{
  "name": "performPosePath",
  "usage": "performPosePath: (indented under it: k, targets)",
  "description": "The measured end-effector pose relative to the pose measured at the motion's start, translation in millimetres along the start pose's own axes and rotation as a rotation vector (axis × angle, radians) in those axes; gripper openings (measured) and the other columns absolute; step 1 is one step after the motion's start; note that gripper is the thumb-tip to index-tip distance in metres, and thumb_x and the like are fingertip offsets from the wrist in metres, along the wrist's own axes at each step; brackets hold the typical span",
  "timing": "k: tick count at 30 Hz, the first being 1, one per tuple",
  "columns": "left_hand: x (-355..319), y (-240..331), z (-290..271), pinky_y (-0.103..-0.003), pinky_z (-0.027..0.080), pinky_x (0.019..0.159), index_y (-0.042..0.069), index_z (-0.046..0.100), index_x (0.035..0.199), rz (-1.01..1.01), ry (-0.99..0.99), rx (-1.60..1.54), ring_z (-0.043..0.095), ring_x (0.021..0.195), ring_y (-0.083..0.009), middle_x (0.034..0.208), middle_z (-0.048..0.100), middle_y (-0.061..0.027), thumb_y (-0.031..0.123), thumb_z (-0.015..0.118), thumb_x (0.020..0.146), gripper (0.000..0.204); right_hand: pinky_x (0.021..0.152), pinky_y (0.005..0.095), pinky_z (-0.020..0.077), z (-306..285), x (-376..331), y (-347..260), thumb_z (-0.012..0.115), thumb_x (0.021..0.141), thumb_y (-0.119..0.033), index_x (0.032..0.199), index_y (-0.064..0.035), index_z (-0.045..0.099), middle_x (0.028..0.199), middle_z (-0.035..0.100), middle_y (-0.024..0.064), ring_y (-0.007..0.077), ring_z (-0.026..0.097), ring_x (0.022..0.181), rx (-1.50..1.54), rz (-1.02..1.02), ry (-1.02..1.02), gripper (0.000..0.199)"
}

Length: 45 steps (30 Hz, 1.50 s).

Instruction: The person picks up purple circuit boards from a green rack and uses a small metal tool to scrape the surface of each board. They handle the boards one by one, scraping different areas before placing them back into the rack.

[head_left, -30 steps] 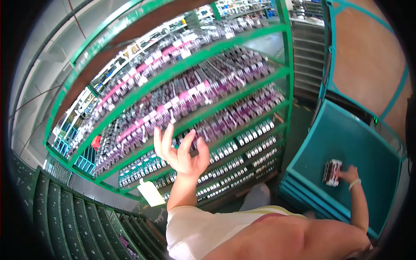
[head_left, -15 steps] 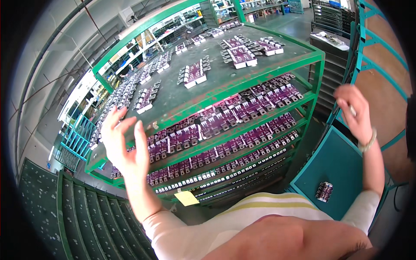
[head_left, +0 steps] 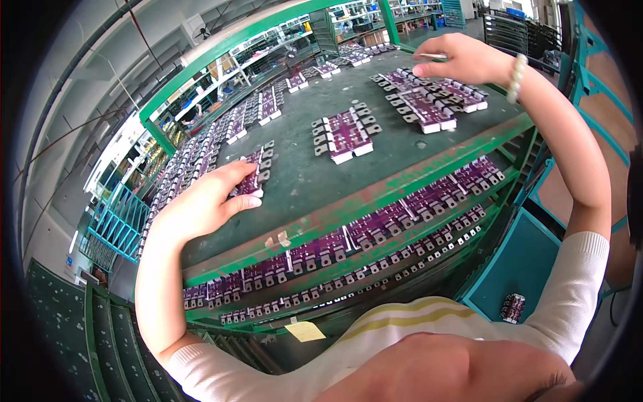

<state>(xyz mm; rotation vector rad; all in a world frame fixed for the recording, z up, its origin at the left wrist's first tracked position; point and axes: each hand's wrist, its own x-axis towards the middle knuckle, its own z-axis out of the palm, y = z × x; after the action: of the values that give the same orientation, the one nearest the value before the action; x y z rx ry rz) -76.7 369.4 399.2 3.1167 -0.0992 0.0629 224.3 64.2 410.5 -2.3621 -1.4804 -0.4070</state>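
Observation:
My left hand point(head_left: 207, 202) reaches onto the dark tabletop of a green metal rack. Its fingers lie over a purple circuit board point(head_left: 250, 179) with white blocks and grey metal tabs, and the thumb presses at the board's near end. Above the far right of this top, my right hand point(head_left: 463, 59) pinches a thin pale strip point(head_left: 432, 56) between thumb and fingers; what kind of thing it is cannot be made out. Just below that hand sits a cluster of like boards point(head_left: 429, 110). Between the two hands lies another purple board point(head_left: 345, 136), touched by neither.
Rows of boards point(head_left: 201, 151) line the rack top's left side. Lower shelves point(head_left: 321, 251) hold many more. The green front rail point(head_left: 395, 177) runs before me. To my right stands a teal tray point(head_left: 516, 251) with one board point(head_left: 513, 307) in it. A yellow paper point(head_left: 305, 331) hangs below.
My left hand has moved forward from above the rack's edge onto a board. My right hand has swung from above the teal tray to over the rack top. The view has shifted closer.

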Motion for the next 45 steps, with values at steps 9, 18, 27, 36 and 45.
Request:
performPosePath:
  k: [9, 18, 27, 36, 45]
  targets:
    - [24, -13, 14, -0.04, 0.037, 0.103, -0.002, 0.045, 0.129, 0.013, 0.093, 0.081, 0.046, 0.122, -0.0366, 0.13, 0.049, -0.0233, 0.022, 0.06, 0.088, 0.05, 0.077, 0.0369, 0.0487, 49, 95, 11, 0.07, 0.078, -0.042, 0.108, 0.0018, 0.063, 0.093, 0.067, 0.0188, 0.0284, 0.064, 0.085, -0.049, -0.03, -0.349, 0.053]
    - [51, -32, 9, -0.039, 0.038, 0.102, -0.001, 0.042, 0.131, -0.112, 0.004, -0.015, 0.046, 0.122, -0.0353, 0.132, 0.047, -0.022, 0.022, 0.058, 0.089, 0.051, 0.094, 0.0406, 0.0418, 114, 202, -33, 0.05, 0.087, -0.057, 0.122, -0.0016, 0.055, 0.118, 0.059, 0.0196, 0.034, 0.055, 0.11, -0.152, -0.269, -0.445, 0.066]
    - [48, -58, 21, -0.039, 0.038, 0.102, -0.002, 0.044, 0.13, -0.123, 0.099, 0.07, 0.047, 0.121, -0.0354, 0.131, 0.048, -0.022, 0.021, 0.057, 0.09, 0.048, 0.101, 0.0416, 0.0382, 145, 233, -62, 0.038, 0.091, -0.06, 0.127, -0.0014, 0.053, 0.125, 0.055, 0.0199, 0.0357, 0.05, 0.118, -0.267, -0.141, -0.362, 0.071]
    - [48, -63, 17, -0.039, 0.038, 0.102, -0.002, 0.044, 0.13, -0.155, 0.089, 0.074, 0.048, 0.12, -0.0354, 0.13, 0.049, -0.0221, 0.022, 0.056, 0.09, 0.047, 0.098, 0.043, 0.0406, 147, 226, -60, 0.037, 0.09, -0.061, 0.123, 0.0, 0.055, 0.119, 0.058, 0.0219, 0.0368, 0.053, 0.114, -0.264, -0.104, -0.238, 0.072]
    - [30, -83, 17, -0.037, 0.036, 0.103, 0.0, 0.041, 0.133, -0.317, 0.024, 0.066, 0.046, 0.123, -0.0343, 0.133, 0.047, -0.0217, 0.023, 0.053, 0.093, 0.048, 0.093, 0.042, 0.0452, 39, 138, -117, 0.061, 0.072, -0.069, 0.128, 0.0048, 0.047, 0.122, 0.055, 0.0258, 0.0353, 0.056, 0.111, -0.175, -0.282, -0.637, 0.094]
